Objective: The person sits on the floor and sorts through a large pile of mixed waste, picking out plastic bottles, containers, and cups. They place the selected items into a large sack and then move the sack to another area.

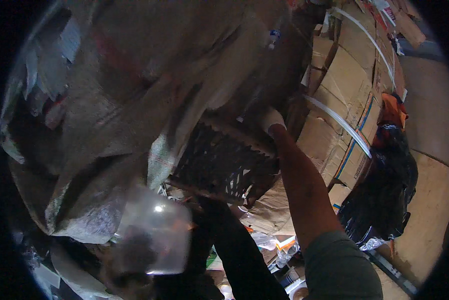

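Observation:
My right arm reaches up past a dark plastic crate (224,165). A pale glove covers my right hand (273,117), which is at the crate's far right corner, beside a large woven sack (164,75). Its fingers are lost in shadow, so I cannot see whether they grip anything. A translucent plastic container (168,232) is blurred at the lower left, in front of the sack's lower folds. The dark brown blur at its lower left may be my left hand, but its outline and grip cannot be made out.
Flattened cardboard (344,75), bound with white strapping (340,118), is stacked on the right. Against it leans a filled black plastic bag (382,187) with an orange top. Mixed plastic and paper scraps (280,251) lie below, beside a dark leg-like shape (239,243).

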A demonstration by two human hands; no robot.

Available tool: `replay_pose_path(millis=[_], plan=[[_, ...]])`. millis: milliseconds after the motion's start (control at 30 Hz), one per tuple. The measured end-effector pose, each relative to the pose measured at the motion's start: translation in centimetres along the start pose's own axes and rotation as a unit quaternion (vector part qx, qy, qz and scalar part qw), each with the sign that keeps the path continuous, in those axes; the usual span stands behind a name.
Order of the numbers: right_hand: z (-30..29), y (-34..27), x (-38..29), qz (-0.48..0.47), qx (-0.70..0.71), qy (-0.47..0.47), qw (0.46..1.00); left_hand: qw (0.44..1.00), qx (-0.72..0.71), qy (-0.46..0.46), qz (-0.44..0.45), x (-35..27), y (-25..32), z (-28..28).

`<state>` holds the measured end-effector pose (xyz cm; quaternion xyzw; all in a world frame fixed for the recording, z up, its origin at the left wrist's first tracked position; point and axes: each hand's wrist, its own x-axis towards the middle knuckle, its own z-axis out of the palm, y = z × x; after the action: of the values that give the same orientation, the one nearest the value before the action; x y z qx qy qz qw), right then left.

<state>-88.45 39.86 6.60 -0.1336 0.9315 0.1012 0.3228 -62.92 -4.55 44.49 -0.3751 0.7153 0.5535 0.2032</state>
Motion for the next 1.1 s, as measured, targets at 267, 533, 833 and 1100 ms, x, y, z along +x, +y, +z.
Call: replay_pose_path(millis=[267, 533, 833, 1100], plan=[[-3.4, -5.9, 0.5, 0.093, 0.231, -0.031, 0.968, 0.978, 0.141, -0.020, 0.149, 3.7, -1.5, 0.5], [-0.4, -5.9, 8.0, 0.063, 0.238, -0.078, 0.966, 0.962, 0.221, 0.034, 0.158, 10.7, -9.3, 6.7], [-3.5, -5.0, 2.2, 0.176, 0.511, 0.111, 0.834, 0.932, -0.307, 0.075, -0.177, 14.0, -11.0, 11.2], [-18.2, -14.9, -21.0, 0.099, 0.617, 0.358, 0.694, 0.897, -0.394, 0.001, -0.203, 14.3, -10.3, 13.1]])
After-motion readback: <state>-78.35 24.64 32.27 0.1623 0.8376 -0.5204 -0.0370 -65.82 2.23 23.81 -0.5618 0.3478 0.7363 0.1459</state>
